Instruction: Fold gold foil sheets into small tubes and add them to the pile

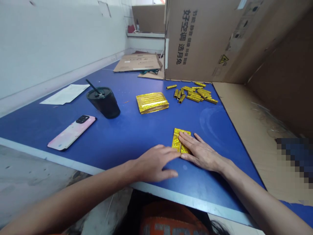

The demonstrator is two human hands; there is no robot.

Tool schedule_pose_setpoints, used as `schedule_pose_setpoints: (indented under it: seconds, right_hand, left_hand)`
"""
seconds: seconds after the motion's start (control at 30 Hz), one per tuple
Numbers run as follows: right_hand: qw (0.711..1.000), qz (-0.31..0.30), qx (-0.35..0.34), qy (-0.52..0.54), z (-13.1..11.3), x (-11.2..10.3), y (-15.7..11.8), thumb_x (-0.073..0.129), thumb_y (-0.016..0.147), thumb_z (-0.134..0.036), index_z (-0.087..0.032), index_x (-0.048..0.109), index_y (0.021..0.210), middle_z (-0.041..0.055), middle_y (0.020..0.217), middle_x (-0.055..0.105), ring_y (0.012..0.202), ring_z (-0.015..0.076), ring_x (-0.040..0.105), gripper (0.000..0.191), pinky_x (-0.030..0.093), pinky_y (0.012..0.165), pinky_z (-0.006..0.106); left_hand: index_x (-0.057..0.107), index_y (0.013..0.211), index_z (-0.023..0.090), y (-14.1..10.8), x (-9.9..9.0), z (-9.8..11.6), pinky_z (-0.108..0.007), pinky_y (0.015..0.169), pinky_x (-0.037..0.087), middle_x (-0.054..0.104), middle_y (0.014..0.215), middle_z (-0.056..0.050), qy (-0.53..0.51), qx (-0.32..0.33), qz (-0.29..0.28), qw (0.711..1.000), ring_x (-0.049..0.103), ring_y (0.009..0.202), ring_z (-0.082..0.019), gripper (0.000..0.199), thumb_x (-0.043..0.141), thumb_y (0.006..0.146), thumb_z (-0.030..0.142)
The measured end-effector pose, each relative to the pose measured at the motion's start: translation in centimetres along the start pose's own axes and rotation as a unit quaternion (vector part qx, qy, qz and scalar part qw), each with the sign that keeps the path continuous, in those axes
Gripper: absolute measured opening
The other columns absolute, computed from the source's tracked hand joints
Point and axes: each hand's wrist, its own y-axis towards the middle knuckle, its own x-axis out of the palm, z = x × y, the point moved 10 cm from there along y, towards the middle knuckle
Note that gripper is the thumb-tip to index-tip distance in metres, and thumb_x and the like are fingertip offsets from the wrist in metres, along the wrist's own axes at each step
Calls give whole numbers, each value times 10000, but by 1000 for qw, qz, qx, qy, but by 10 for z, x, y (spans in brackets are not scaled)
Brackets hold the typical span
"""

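A shiny gold sheet [176, 135] with a pale line down its middle lies flat on the blue table. My right hand [199, 150] rests on its right part, fingers stretched out. From the left, my left hand [158, 161] touches the near edge of the sheet with its fingertips; its thumb is held apart. Farther off sits a stack of flat gold sheets [153, 102]. Several small folded gold tubes [195, 94] are heaped at the back right.
A dark cup with a straw [105, 102] stands at the left, near a phone [72, 133] and white paper [65, 94]. A big cardboard box [205, 42] walls off the back right. Flat cardboard [138, 62] lies at the far end.
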Motion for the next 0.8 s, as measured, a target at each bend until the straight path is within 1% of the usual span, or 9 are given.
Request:
schedule_pose_setpoints:
  seconds: [0.03, 0.1, 0.13, 0.2, 0.3, 0.37, 0.5, 0.6, 0.8]
  right_hand:
    - [1000, 0, -2, 3, 0, 0, 0, 292, 832, -599, -148, 216, 1397, 118, 1448, 208, 1334, 236, 155, 727, 107, 1073, 502]
    - [1000, 4, -9, 8, -2, -2, 0, 305, 827, -603, -166, 201, 1401, 112, 1451, 205, 1333, 244, 160, 729, 112, 1066, 522]
    - [1000, 7, -13, 10, -2, -3, 0, 310, 826, -603, -175, 196, 1402, 110, 1452, 204, 1333, 246, 163, 727, 115, 1063, 530]
    - [1000, 10, -19, 12, -3, -4, 0, 318, 821, -607, -178, 184, 1404, 113, 1453, 198, 1333, 249, 163, 736, 113, 1059, 538]
    - [999, 11, -24, 18, -2, -4, 0, 347, 800, -624, -169, 161, 1408, 124, 1453, 192, 1335, 247, 157, 782, 101, 1062, 532]
    - [999, 11, -28, 30, -1, -3, -1, 393, 766, -646, -171, 157, 1408, 127, 1454, 189, 1335, 250, 155, 833, 91, 1062, 532]
    - [999, 2, -21, 48, 4, -4, -5, 509, 688, -654, -175, 165, 1406, 130, 1455, 193, 1338, 239, 148, 929, 82, 1073, 508]
    - [998, -4, -16, 55, 6, -6, -9, 551, 698, -595, -193, 183, 1403, 123, 1460, 183, 1338, 222, 155, 891, 108, 1077, 486]
    - [997, 7, -14, 77, 5, -8, -12, 577, 709, -537, -135, 113, 1413, 150, 1432, 265, 1311, 238, 248, 935, 136, 1080, 484]
  left_hand:
    - [467, 1207, 150, 6, -11, -8, -342, 968, 340, 547, 1212, -92, 2, -13, 31, 999, 481, 1137, -193, 416, 452, 850, 362]
    - [511, 1150, 137, 17, -25, -19, -316, 982, 330, 553, 1204, -82, 21, -9, 65, 998, 473, 1143, -168, 322, 416, 849, 205]
    - [509, 1152, 135, 22, -27, -23, -318, 1000, 312, 541, 1222, -79, 34, 1, 67, 997, 454, 1164, -164, 329, 400, 842, 161]
    - [483, 1183, 150, 32, -19, -29, -331, 1025, 280, 514, 1260, -59, 51, 22, 36, 998, 417, 1202, -154, 374, 371, 830, 105]
    - [464, 1203, 176, 39, -2, -36, -348, 1009, 294, 502, 1270, -47, 76, 27, -12, 997, 416, 1202, -159, 395, 365, 828, 98]
    - [478, 1188, 179, 40, 4, -35, -351, 987, 314, 508, 1256, -60, 100, 30, -26, 994, 423, 1191, -176, 373, 373, 835, 120]
    - [495, 1177, 184, 41, 4, -30, -358, 946, 346, 513, 1224, -81, 137, 26, -32, 990, 457, 1141, -205, 358, 391, 836, 152]
    - [507, 1165, 198, 41, 3, -29, -356, 933, 352, 516, 1207, -77, 142, 15, -36, 989, 481, 1095, -205, 348, 385, 841, 160]
    - [414, 1269, 214, 39, 4, -30, -359, 940, 341, 484, 1237, -86, 140, 15, -28, 990, 458, 1116, -210, 427, 373, 848, 156]
